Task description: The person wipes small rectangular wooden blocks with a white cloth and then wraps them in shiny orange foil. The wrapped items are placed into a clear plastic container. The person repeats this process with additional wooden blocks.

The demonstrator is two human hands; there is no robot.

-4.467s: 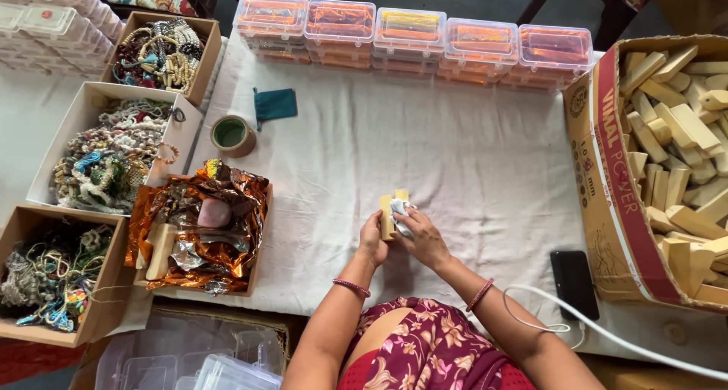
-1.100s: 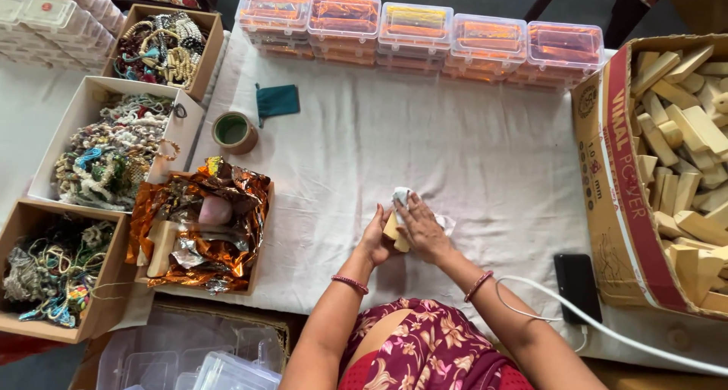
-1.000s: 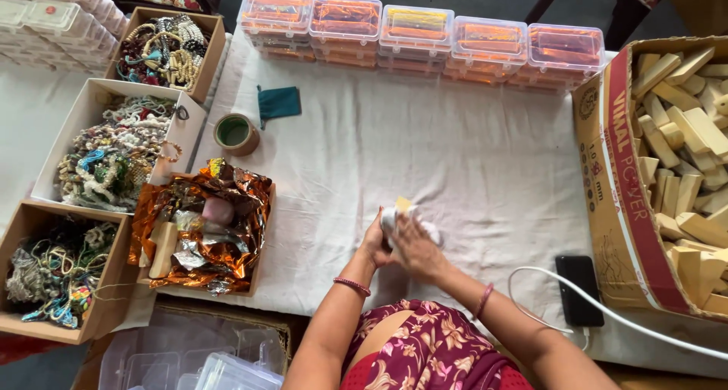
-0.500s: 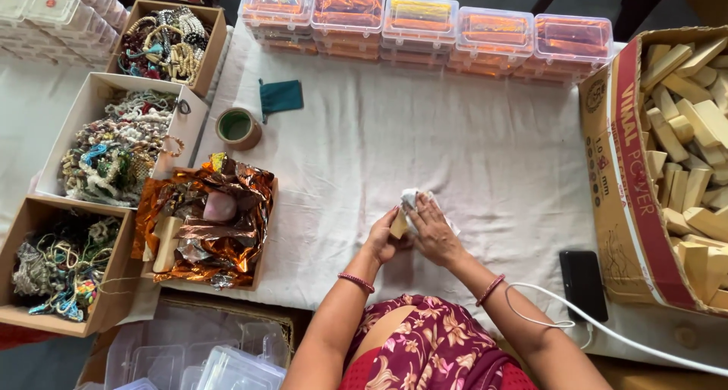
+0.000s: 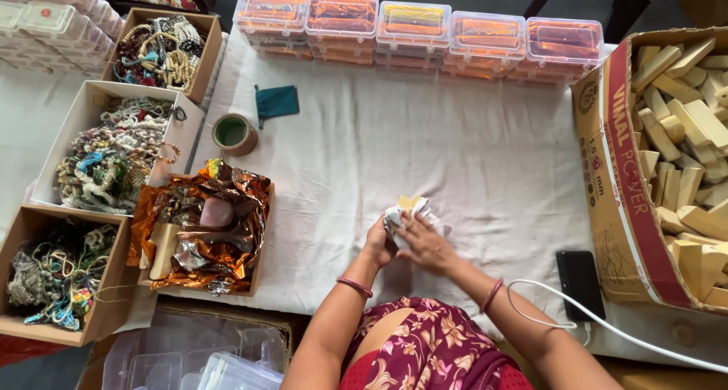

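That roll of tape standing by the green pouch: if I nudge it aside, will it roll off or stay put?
The tape roll lies flat on its side face on the white cloth, so it should probably slide rather than roll. The cloth looks wrinkled and may bunch under it. It seems a hollow ring, likely light and stiff.

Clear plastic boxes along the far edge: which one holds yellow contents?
The middle clear plastic box of the five; its contents are yellow, the others' orange.
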